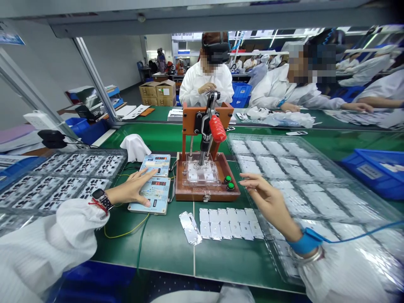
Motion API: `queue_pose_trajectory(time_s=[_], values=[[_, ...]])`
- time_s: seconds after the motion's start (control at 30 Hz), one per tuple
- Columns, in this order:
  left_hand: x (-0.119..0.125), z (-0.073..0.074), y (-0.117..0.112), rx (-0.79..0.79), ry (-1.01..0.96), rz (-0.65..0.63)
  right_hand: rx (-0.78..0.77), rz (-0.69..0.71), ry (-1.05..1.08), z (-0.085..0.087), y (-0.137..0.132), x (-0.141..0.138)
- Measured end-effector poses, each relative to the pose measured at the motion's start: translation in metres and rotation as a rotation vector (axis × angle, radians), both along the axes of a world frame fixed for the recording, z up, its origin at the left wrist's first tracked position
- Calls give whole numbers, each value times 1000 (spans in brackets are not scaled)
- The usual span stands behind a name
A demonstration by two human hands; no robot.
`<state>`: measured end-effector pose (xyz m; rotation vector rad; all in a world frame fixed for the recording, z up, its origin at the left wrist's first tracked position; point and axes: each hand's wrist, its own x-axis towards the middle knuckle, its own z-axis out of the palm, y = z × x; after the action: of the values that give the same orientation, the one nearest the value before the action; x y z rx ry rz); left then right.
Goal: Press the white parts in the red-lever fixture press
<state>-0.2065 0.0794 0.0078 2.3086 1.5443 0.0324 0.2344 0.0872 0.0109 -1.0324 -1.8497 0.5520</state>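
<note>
My left hand (134,189) lies spread across two light-blue meter boxes, the rear one (164,162) and the front one (160,195), both with lit red digits. My right hand (268,200) is held just right of a brown test fixture (186,191), close to its green buttons (230,185). Its fingers are apart and hold nothing. A toggle clamp with a red handle (217,128) stands on the fixture above a clear plate (202,176). In front, thin white plates (225,223) lie in a row, with a couple of loose plates (190,228) to their left.
A clear tray of white plates (290,168) fills the right side; a tray of black-marked parts (66,181) is at left. A white cloth (135,147) sits behind the meters. Yellow wire (126,235) crosses the mat. A blue bin (372,172) is far right. Co-workers sit opposite.
</note>
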Motion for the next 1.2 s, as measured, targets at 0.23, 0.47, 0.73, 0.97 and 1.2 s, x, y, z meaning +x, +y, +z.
queue_pose_trajectory(time_s=[0.23,0.47,0.73,0.97,1.2], values=[[-5,-36,-1,240,-291,278,33,-42,-64,-4,1,3],[-5,-43,0,355,-228,251,149,-61,-144,-11,5,0],[-3,-38,-1,316,-143,356,98,-51,-86,-23,15,4],[-7,-41,5,296,-160,438,104,-54,-49,-28,20,10],[-7,-41,4,268,-237,440,53,-20,-86,-26,18,13]])
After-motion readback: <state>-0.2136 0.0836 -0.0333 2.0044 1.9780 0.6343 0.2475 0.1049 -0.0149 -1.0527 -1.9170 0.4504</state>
